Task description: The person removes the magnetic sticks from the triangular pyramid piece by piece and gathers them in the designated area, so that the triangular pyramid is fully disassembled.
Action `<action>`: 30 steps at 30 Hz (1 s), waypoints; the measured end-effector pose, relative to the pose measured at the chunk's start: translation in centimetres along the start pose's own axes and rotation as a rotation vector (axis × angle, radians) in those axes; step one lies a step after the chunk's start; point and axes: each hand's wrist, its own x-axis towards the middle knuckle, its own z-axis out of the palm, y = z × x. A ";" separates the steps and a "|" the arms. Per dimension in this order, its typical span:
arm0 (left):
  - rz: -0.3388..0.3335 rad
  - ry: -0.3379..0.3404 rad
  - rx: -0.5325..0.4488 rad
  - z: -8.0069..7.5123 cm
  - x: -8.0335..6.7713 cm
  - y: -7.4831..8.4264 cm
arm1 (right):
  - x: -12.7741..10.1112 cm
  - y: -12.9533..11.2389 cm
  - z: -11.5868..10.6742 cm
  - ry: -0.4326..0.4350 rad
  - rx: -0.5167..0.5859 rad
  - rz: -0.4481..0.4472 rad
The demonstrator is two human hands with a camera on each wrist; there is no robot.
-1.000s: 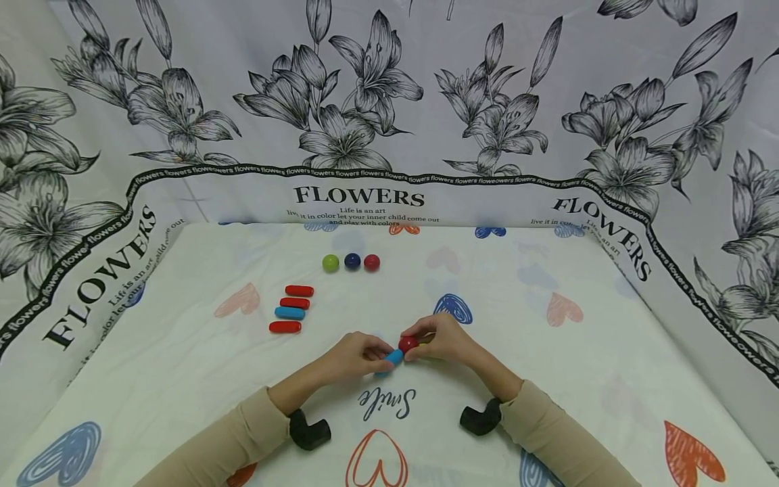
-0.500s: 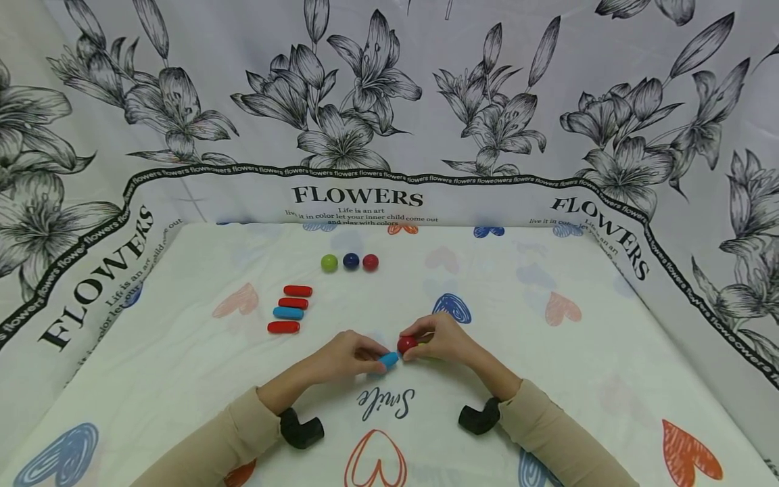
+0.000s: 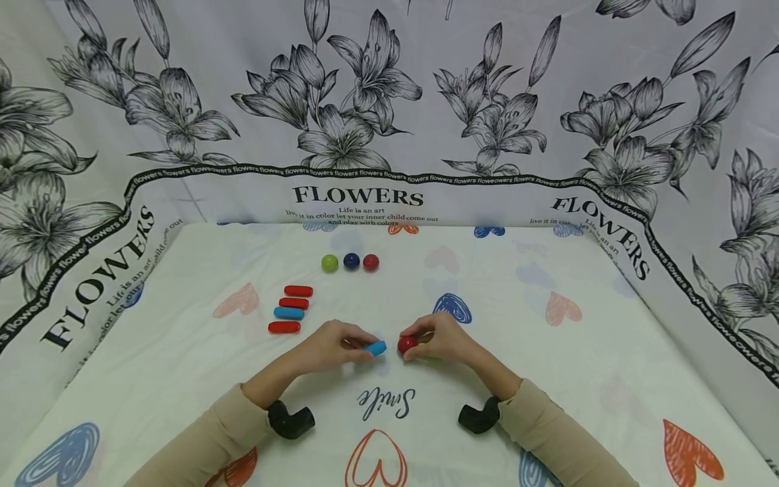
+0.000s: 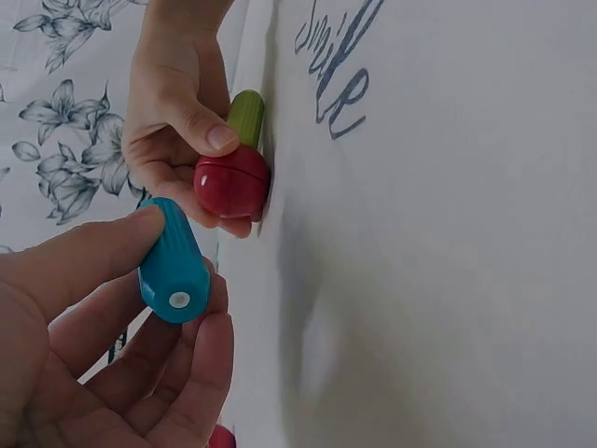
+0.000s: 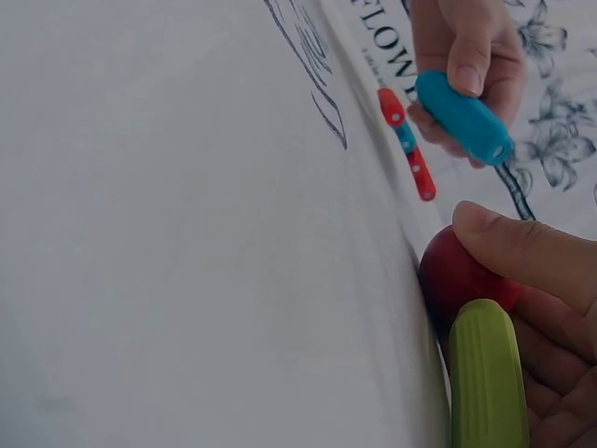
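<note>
My left hand point(image 3: 328, 348) pinches a blue ridged stick point(image 3: 376, 348) between thumb and fingers. A pale round spot shows on the stick's end in the left wrist view. Across a small gap, my right hand point(image 3: 447, 338) holds a red ball point(image 3: 407, 346) between thumb and fingers, low against the cloth. A green ridged stick point(image 5: 487, 373) meets the ball and lies along the right palm; in the head view the hand hides it. The blue stick and the red ball are apart.
Further back stand a green ball point(image 3: 329, 263), a dark blue ball point(image 3: 351, 262) and another red ball point(image 3: 370, 262) in a row. Left of my hands lie red sticks point(image 3: 284, 327) and another blue stick point(image 3: 289, 313). A heart-print cloth point(image 3: 548, 365) covers the table.
The blue stick was touching or right beside the red ball; my left hand has drawn it away to the left and slightly up. My right hand has stayed in place with the ball.
</note>
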 end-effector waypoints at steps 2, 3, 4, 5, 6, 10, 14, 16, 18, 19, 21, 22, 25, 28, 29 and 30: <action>0.005 0.012 0.003 -0.2 -0.1 -0.1 | 0.0 0.0 0.0 0.003 -0.007 -0.005; 0.015 0.017 0.007 -0.3 -0.2 -0.1 | 0.0 0.0 0.0 0.005 -0.010 -0.008; 0.018 0.023 0.002 -0.4 -0.3 -0.2 | 0.0 0.1 0.0 0.007 -0.014 -0.012; 0.028 0.029 0.007 -0.5 -0.3 -0.2 | 0.0 0.1 0.0 0.008 -0.018 -0.016; 0.031 0.035 0.005 -0.5 -0.4 -0.2 | 0.0 0.1 0.0 0.009 -0.021 -0.018; 0.019 0.050 0.003 -0.9 -0.8 -0.1 | 0.0 0.1 0.0 0.010 -0.027 -0.020; 0.005 0.057 0.014 -1.3 -1.1 -0.2 | 0.1 0.1 0.0 0.007 -0.025 -0.017; 0.002 0.059 0.016 -1.6 -1.3 -0.3 | 0.1 0.1 0.0 0.006 -0.025 -0.017; 0.003 0.063 0.020 -1.8 -1.5 -0.4 | 0.1 0.1 0.0 0.006 -0.025 -0.018; 0.001 0.065 0.019 -2.0 -1.7 -0.5 | 0.1 0.1 0.0 0.007 -0.024 -0.018; 0.008 0.068 0.018 -2.3 -1.9 -0.7 | 0.1 0.2 0.1 0.009 -0.024 -0.020; 0.011 0.069 0.017 -2.4 -2.0 -0.8 | 0.1 0.2 0.1 0.009 -0.023 -0.021; 0.025 0.074 0.026 -2.9 -2.3 -1.1 | 0.1 0.2 0.1 0.010 -0.018 -0.024; 0.028 0.078 0.031 -3.4 -2.7 -1.4 | 0.1 0.2 0.1 0.010 -0.018 -0.027; 0.031 0.080 0.032 -3.5 -2.8 -1.5 | 0.1 0.2 0.1 0.011 -0.018 -0.027; 0.031 0.080 0.032 -3.7 -2.9 -1.5 | 0.1 0.2 0.1 0.010 -0.018 -0.026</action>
